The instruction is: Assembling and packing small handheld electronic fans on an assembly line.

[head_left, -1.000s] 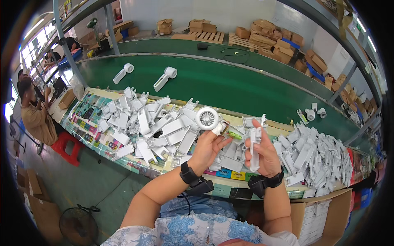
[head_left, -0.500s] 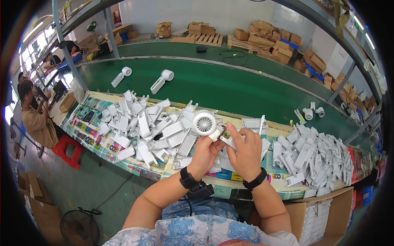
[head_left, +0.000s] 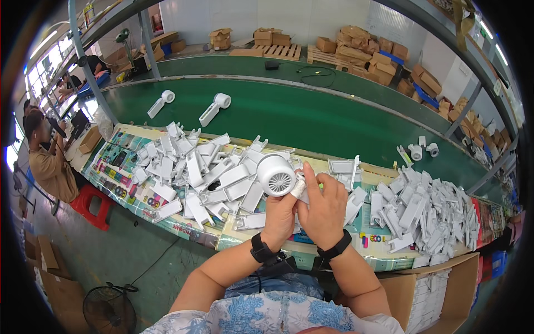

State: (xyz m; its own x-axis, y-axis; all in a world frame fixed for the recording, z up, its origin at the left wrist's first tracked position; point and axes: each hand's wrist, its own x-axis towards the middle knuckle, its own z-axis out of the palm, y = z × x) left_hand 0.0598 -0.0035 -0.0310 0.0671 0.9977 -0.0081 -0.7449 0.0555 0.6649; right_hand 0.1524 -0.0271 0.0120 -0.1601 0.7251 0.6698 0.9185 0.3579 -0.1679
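A white handheld fan (head_left: 276,175) with a round head and a spoked grille is raised over the bench, its grille tilted toward me. My left hand (head_left: 280,218) is closed around its neck, below the head. Fingers of my right hand (head_left: 324,207) press together on the short white part joined to the head's right side; my fingers hide most of that part. Beneath and left of my hands lies a loose heap of white plastic handle shells (head_left: 208,172). A second heap of similar shells (head_left: 425,211) spreads to the right.
Beyond the bench runs a green conveyor belt (head_left: 311,122), carrying two white fans (head_left: 215,109) on the left and small fan heads (head_left: 415,152) on the right. An open carton (head_left: 400,295) of white parts stands at lower right. A co-worker (head_left: 50,161) sits at far left.
The fan in my hands has turned so its grille faces lower, and my hands have drawn closer together. Pieces on the belt have shifted slightly left.
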